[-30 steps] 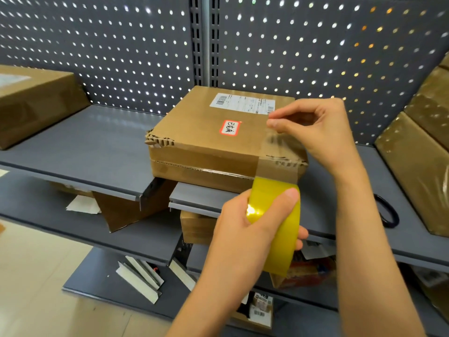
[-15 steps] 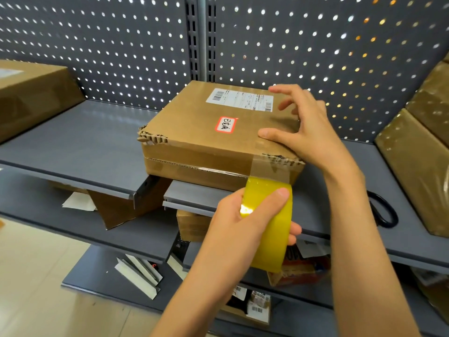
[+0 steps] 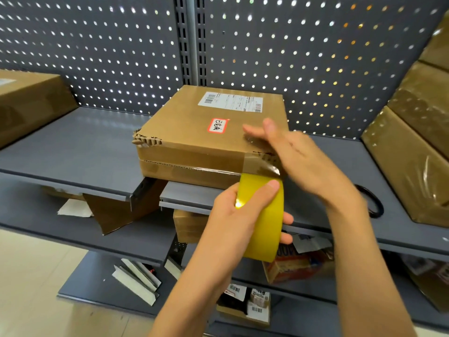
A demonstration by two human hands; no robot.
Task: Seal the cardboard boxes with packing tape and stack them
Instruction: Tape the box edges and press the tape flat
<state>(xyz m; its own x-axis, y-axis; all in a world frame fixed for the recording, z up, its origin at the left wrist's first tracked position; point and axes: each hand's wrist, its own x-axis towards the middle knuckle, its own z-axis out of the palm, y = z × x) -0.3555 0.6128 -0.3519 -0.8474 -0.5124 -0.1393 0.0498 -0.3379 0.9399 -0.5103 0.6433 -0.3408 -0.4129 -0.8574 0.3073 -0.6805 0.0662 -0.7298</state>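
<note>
While a second box is seen at the upper left of the frame, the box being sealed is set mid-frame on the grey shelf. Just below its near right corner, the yellow tape roll is gripped by the left hand, thumb curled over the rim. A strip runs upward onto the lid. It is pressed flat by the blurred right hand, fingers straight, pointing left.
</note>
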